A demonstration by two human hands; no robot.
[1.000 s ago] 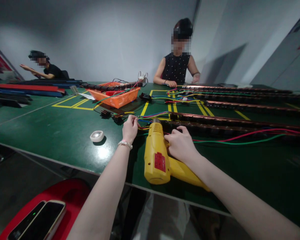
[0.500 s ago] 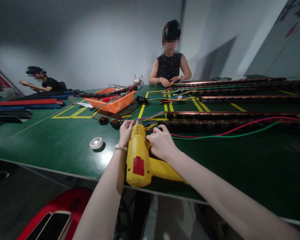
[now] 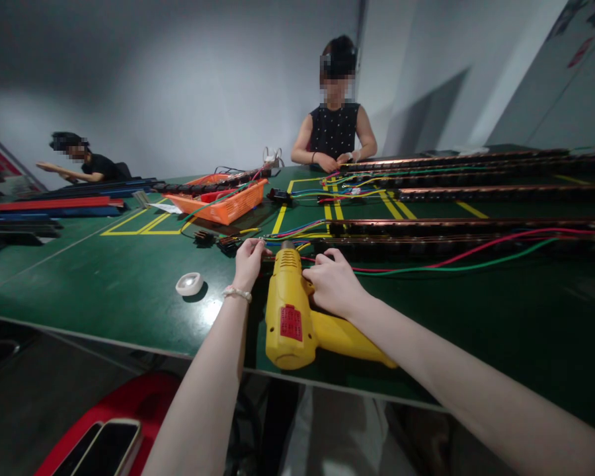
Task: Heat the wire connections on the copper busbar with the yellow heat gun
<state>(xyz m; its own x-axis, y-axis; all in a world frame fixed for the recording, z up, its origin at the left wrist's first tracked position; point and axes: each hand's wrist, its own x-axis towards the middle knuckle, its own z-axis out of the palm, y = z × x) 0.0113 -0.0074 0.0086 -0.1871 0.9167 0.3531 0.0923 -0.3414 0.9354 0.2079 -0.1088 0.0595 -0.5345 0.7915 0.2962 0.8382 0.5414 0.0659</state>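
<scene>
Yellow plastic heat gun (image 3: 292, 317) now lies a little further right on the green bench (image 3: 104, 277) than half a second ago, its metal nozzle swung to point at the bundle of coloured wires (image 3: 297, 233) just beyond it. The right hand (image 3: 334, 283) has kept its grip curled over the gun's body near the handle, steering it. The left hand (image 3: 248, 259) has stayed pinched on a thin wire just left of the nozzle, holding it in front of the outlet. So the nozzle has been brought back into line with the pinched wire. Near the left wrist sits 1 small white tape roll (image 3: 190, 283); an orange plastic basket (image 3: 225, 196) stands well apart.
</scene>
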